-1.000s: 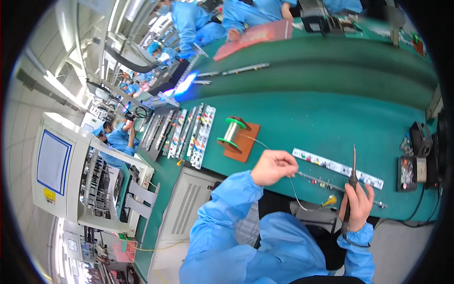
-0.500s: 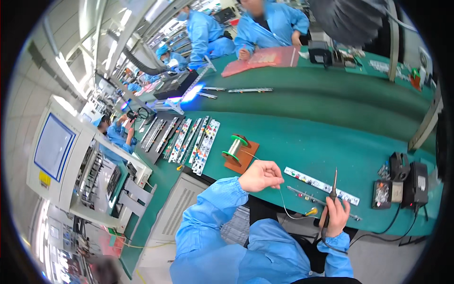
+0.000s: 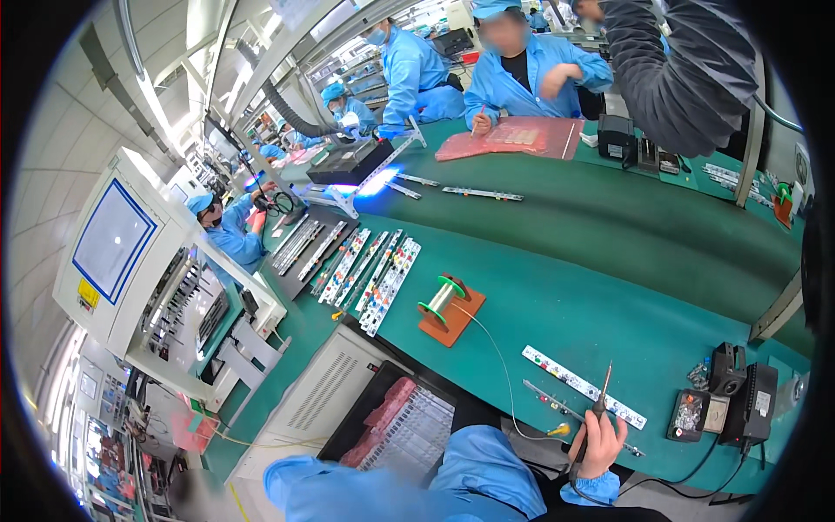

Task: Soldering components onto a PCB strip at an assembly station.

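Note:
My right hand (image 3: 598, 445) is closed around the dark handle of a soldering iron (image 3: 603, 396), its thin tip pointing up and away from me. Just beyond it on the green bench lies a long white circuit board strip (image 3: 570, 378) with components on it. A narrower strip (image 3: 544, 396), seen nearly edge-on, lies closer to me, passing behind my fingers. My left hand is out of sight; only its blurred blue sleeve (image 3: 348, 491) shows at the lower edge. From the solder spool (image 3: 442, 297) on a brown stand (image 3: 461, 324), solder wire (image 3: 506, 374) curves down toward a yellow-tipped piece (image 3: 559, 430) at the bench edge.
Populated board strips (image 3: 388, 285) lie in a row to the left. A soldering station (image 3: 750, 404) and a small box of parts (image 3: 688, 414) stand at right. Below the bench edge, a black tray (image 3: 404, 418) holds more strips. Co-workers sit across the bench.
My left hand has let go of the solder wire and dropped out of view. The right hand still holds the soldering iron. The view has shifted, revealing the tray.

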The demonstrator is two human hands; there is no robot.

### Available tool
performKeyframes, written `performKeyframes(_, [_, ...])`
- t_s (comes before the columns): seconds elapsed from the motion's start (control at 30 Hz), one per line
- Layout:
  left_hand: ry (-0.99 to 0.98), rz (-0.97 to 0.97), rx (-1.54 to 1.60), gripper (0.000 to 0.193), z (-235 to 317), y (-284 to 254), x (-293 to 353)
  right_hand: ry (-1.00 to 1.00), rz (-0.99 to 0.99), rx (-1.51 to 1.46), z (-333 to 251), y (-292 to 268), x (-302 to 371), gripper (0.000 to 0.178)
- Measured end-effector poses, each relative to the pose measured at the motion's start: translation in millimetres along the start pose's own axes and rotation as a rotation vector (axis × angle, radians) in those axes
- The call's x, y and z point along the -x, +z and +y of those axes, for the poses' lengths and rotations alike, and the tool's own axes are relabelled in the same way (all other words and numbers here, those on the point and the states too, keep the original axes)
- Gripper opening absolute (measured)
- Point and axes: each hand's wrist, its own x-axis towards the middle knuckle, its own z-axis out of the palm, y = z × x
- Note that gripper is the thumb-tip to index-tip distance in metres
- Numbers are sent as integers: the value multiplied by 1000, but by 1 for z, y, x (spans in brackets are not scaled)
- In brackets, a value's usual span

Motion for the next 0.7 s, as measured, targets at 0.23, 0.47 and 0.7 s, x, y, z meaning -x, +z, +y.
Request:
performKeyframes(0.23, [207, -139, 63, 12, -57, 50, 10, 2, -50, -29, 4, 0, 0, 30])
performKeyframes(0.47, [433, -334, 107, 13, -107, 90, 13, -9, -48, -30, 5, 0, 4, 32])
performKeyframes(0.7, [657, -504, 176, 15, -144, 122, 21, 1, 2, -35, -2, -1, -2, 31])
